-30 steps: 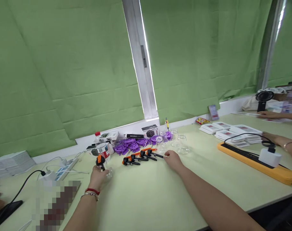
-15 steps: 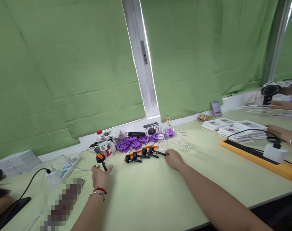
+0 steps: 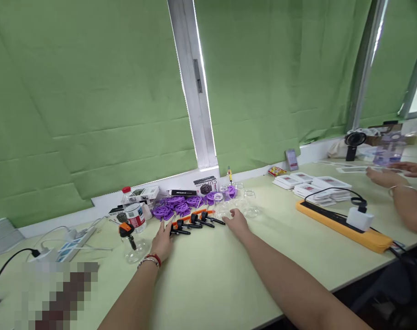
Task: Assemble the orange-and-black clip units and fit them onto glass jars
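Observation:
My left hand (image 3: 162,243) rests at the left end of a row of black stoppers with stems (image 3: 195,220), its fingers stretched out beside the nearest one. Whether they touch it I cannot tell. At the other end, my right hand (image 3: 238,225) has thumb and index finger apart, close to a stem's tip and empty. Left of my left hand stands a clear glass bottle (image 3: 136,254) with an orange and black top (image 3: 126,229) and a black stem inside. Behind my right hand are several clear glass vessels (image 3: 249,204). Orange strips (image 3: 206,213) lie among the stoppers.
Purple openwork pieces (image 3: 176,204) are heaped at the back, before small boxes (image 3: 205,185). A red-capped plastic bottle (image 3: 134,213) stands left. White packs (image 3: 321,188) and a yellow-orange power strip (image 3: 342,227) lie right. Another person's hands (image 3: 387,177) are at far right.
My left hand has let go of the bottle with the orange and black top and moved right to the stoppers. The view has turned right. My right hand stays by the stems' tips.

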Action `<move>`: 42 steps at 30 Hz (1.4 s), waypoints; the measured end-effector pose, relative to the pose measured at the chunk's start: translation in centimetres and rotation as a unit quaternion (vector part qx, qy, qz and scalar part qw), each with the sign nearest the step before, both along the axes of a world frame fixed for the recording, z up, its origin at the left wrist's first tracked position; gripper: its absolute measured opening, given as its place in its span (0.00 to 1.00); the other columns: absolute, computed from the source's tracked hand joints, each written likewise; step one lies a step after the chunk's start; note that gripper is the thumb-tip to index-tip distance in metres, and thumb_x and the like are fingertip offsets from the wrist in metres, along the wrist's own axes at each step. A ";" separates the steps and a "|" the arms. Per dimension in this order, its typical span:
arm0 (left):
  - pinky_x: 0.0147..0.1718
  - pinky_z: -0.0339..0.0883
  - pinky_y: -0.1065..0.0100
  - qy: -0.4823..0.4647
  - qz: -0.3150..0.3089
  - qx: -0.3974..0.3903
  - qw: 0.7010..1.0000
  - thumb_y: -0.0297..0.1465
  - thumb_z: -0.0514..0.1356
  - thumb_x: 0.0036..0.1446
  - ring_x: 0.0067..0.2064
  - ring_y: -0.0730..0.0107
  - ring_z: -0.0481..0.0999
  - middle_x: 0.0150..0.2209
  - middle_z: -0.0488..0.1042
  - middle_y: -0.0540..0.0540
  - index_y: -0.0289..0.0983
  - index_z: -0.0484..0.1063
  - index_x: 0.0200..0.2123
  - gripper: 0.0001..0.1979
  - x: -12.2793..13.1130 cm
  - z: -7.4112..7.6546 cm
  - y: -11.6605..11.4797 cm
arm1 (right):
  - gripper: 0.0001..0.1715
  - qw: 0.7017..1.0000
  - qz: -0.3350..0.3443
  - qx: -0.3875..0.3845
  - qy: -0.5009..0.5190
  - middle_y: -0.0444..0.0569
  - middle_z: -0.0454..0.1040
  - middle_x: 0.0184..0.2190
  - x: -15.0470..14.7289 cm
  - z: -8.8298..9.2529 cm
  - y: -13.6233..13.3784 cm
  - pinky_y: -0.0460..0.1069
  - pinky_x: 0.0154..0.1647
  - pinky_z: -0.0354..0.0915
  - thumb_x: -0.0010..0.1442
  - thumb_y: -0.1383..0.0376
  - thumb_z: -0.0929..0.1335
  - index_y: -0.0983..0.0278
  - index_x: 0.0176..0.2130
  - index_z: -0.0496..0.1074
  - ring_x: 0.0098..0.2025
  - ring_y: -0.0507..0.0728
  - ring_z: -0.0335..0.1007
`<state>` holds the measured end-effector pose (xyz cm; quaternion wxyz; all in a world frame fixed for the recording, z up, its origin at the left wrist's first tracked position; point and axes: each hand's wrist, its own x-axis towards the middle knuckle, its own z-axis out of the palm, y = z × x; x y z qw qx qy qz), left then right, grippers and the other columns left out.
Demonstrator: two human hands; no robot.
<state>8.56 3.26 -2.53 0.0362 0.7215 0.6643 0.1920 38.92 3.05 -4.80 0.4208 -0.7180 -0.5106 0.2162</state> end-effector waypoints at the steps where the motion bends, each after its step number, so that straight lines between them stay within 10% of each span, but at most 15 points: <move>1: 0.53 0.57 0.53 -0.007 -0.002 -0.012 1.000 0.23 0.53 0.53 0.62 0.48 0.58 0.65 0.46 0.34 0.40 0.54 0.60 0.30 -0.2 -0.3 0.3 | 0.36 1.000 -0.008 0.005 0.011 0.57 0.66 0.53 -0.1 0.0 0.3 0.50 0.44 0.62 0.50 0.50 0.67 0.64 0.53 0.61 0.50 0.61 0.66; 9: 0.42 0.62 0.64 -0.063 -0.020 -0.009 0.998 0.22 0.56 0.47 0.44 0.58 0.72 0.44 0.71 0.41 0.37 0.65 0.42 0.16 -1.6 0.6 -0.7 | 0.53 0.999 0.013 -0.008 -0.050 0.57 0.60 0.59 -0.4 0.7 2.6 0.54 0.56 0.55 0.41 0.46 0.72 0.63 0.60 0.57 0.61 0.67 0.52; 18: 0.44 0.61 0.62 -0.096 -0.075 -0.066 0.990 0.19 0.58 0.36 0.43 0.56 0.72 0.39 0.74 0.44 0.39 0.70 0.39 0.22 -3.6 1.9 -1.8 | 0.52 0.999 0.010 -0.005 -0.032 0.61 0.67 0.52 0.0 0.8 2.0 0.53 0.51 0.60 0.40 0.45 0.72 0.67 0.58 0.61 0.54 0.65 0.62; 24: 0.39 0.64 0.61 -0.123 -0.063 -0.082 0.987 0.25 0.58 0.41 0.37 0.59 0.72 0.33 0.72 0.46 0.38 0.67 0.35 0.14 -3.8 3.8 -3.6 | 0.48 0.992 -0.020 0.128 -0.002 0.55 0.67 0.52 0.7 3.4 0.4 0.54 0.54 0.57 0.39 0.47 0.72 0.65 0.55 0.62 0.57 0.65 0.57; 34: 0.43 0.70 0.61 -0.611 -0.040 -0.110 0.783 0.25 0.67 0.38 0.36 0.68 0.76 0.34 0.67 0.52 0.41 0.58 0.42 0.28 0.6 6.3 -7.3 | 0.46 0.985 0.133 0.102 -0.048 0.55 0.63 0.54 -1.5 7.4 -4.0 0.53 0.47 0.64 0.38 0.69 0.72 0.62 0.57 0.57 0.56 0.64 0.60; 42: 0.41 0.68 0.64 -0.569 -0.085 -0.085 0.814 0.26 0.64 0.38 0.32 0.72 0.76 0.32 0.67 0.55 0.41 0.59 0.42 0.25 1.0 3.5 -7.6 | 0.43 0.957 0.200 0.156 -0.145 0.52 0.57 0.57 -1.3 4.7 -4.3 0.55 0.57 0.56 0.38 0.73 0.69 0.61 0.55 0.61 0.59 0.62 0.52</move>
